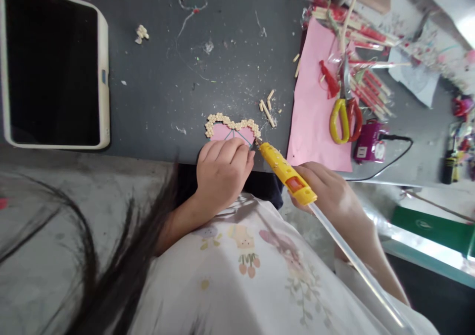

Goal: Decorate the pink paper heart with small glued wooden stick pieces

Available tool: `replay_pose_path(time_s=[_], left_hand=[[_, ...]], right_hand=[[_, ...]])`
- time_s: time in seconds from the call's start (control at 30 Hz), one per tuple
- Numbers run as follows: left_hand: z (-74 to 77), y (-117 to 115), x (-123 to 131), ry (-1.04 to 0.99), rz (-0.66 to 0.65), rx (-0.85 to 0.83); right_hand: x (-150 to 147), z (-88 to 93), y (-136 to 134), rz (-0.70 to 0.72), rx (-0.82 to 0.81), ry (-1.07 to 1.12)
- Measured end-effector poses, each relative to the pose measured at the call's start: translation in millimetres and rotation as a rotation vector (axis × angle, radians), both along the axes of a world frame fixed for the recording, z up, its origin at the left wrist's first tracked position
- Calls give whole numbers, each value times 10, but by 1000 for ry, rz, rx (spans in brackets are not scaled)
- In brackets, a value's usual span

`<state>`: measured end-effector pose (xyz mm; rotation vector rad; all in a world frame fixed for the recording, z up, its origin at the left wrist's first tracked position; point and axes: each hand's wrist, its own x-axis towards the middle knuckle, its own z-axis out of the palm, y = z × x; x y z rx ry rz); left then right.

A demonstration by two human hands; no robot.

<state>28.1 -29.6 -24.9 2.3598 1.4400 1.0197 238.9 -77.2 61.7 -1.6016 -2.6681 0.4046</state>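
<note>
A pink piece of card [221, 132] with dark drawn lines lies at the table's near edge. A wavy border of small pale stick pieces [234, 124] runs along its far rim. My left hand [224, 167] is closed over the near part of the card, its fingers curled and hiding that part. In my right hand [330, 186] is a yellow glue gun [284, 169], with a long clear glue stick [356, 258] coming out of its back. The nozzle points at the right end of the border, touching or very close to it. My right fingers are mostly hidden behind the glue gun.
Several loose cut sticks [267, 112] lie beyond the nozzle. To the right are a pink sheet [308, 97], scissors [345, 117], a purple box [371, 142] with a black cable, and bundled sticks [371, 90]. A tablet [52, 68] lies at the left.
</note>
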Motion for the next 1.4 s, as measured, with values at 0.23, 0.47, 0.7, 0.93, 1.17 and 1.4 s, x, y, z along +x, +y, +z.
replay_pose_path(time_s=[0.23,0.47,0.7,0.93,1.17,1.4], left_hand=[[-7,43,101,49,83,17],[-34,70,178,71,145,11],[-45,65,177,39,146,0],[-52,64,193,54,154,18],[-45,66,190,76,165,34],[-43,59,179,108,157,18]], right_hand=[[99,-75,2,24,27,62],[175,-125,1,30,4,152],[286,-123,-25,-9,-18,167],[410,-127,32,-56,81,161],[662,-266,179,-86,309,-270],[664,-400,257,-206,231,-392]])
